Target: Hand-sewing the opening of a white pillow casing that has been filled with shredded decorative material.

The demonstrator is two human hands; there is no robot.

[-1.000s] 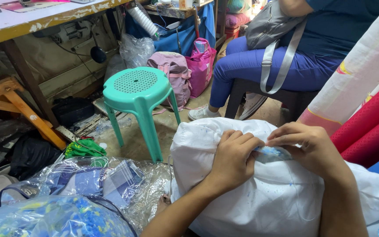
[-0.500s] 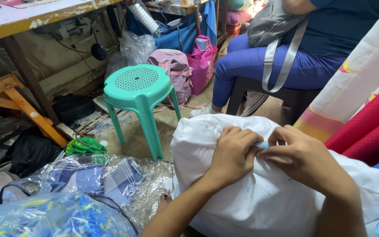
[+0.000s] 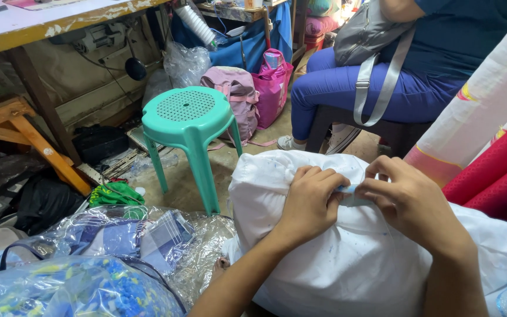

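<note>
At the far left, clear plastic bags [image 3: 89, 258] of folded blue checked and flowered fabric lie heaped on the floor, with a green cloth [image 3: 115, 194] just behind them and a wooden table leg [image 3: 42, 149] slanting down above. Next comes a teal plastic stool [image 3: 190, 126], standing upright on the concrete, and behind it a pink backpack [image 3: 239, 97] leaning beside a magenta bag [image 3: 274, 79].

In the middle foreground sits a plump white pillow [image 3: 335, 264] (its cover faintly speckled with blue), resting on the person's lap area, just right of the plastic bags. The left hand [image 3: 309, 202] lies on its upper edge with the fingers curled shut, pinching the white cloth together with a small light-blue piece [image 3: 352, 196]. The right hand [image 3: 409, 202] meets it from the other side, thumb and fingers closed narrowly on the same blue piece, so that the two hands nearly touch over it.

Behind them another person sits on a dark chair [image 3: 377, 126] in blue trousers [image 3: 347, 88], a grey bag [image 3: 371, 38] slung in front. At the far right lean rolls of fabric [image 3: 488, 170], white, red and pink.
</note>
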